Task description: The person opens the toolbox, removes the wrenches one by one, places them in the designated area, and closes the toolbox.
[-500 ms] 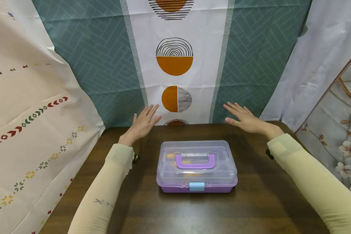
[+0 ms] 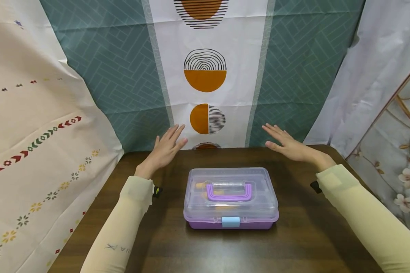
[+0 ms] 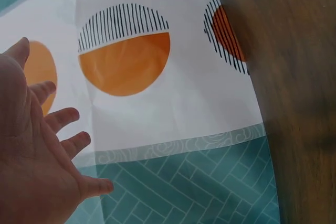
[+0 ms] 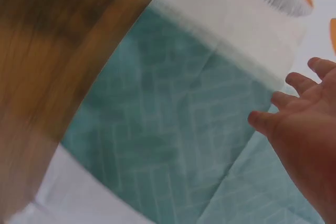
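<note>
A closed plastic storage box [image 2: 230,208] with a clear lid, purple base and light blue latch [image 2: 230,222] sits mid-table in the head view. Its purple handle [image 2: 229,198] lies flat on the lid, and yellowish-tan items show dimly through it. My left hand [image 2: 164,151] is raised beyond the box's left side, fingers spread and holding nothing; its palm [image 3: 31,150] shows in the left wrist view. Beyond the box's right side, my right hand [image 2: 290,146] is held up likewise, fingers extended. In the right wrist view, that hand [image 4: 304,114] has nothing in it. Both hands are apart from the box.
The dark wooden table [image 2: 205,250] ends at a hanging teal and white curtain [image 2: 123,76] with orange circles. A cream patterned cloth [image 2: 48,144] hangs along the left, and a floral cloth [image 2: 396,170] along the right.
The whole head view has shifted slightly, so the box and curtain appear a little lower. Both hands stay raised and spread in nearly the same places.
</note>
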`<state>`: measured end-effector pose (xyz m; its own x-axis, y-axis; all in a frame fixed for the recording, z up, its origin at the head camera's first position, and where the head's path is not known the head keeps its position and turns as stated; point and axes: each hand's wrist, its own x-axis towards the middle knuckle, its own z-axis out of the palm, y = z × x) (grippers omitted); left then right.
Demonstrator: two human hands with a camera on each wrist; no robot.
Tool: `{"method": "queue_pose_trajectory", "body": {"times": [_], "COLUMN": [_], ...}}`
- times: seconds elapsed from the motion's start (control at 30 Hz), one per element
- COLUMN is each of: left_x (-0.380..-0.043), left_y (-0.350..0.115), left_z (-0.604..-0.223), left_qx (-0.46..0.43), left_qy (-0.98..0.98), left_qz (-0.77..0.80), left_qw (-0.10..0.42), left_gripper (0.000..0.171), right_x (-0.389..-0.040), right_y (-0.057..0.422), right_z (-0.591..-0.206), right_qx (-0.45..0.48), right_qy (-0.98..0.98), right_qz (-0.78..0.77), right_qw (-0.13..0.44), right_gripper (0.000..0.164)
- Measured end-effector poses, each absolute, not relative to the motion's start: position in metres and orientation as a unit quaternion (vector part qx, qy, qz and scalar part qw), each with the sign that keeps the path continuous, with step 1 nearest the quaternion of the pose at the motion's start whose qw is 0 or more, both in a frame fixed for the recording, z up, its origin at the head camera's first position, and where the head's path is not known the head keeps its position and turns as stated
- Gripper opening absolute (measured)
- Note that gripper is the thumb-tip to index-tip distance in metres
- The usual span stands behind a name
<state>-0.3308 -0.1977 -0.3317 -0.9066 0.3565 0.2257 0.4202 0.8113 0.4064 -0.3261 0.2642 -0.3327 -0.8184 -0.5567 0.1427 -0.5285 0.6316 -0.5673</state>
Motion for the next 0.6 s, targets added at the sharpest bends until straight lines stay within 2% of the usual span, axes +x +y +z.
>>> {"method": "queue_pose_trajectory", "body": {"times": [0.6], "left_x": [-0.316], "left_y": [-0.184], "left_z": [-0.339], "left_qx": [-0.254], "left_qy": [-0.940], "left_qz": [-0.221], "left_qw": [0.057], "left_gripper": [0.070], "right_x": [-0.311], "right_y": [0.250], "right_z": [-0.333], "right_qx": [-0.340], "right_qy": [0.889], "right_qz": [-0.307], "right_qw": [0.022], "right_gripper": [0.073]}}
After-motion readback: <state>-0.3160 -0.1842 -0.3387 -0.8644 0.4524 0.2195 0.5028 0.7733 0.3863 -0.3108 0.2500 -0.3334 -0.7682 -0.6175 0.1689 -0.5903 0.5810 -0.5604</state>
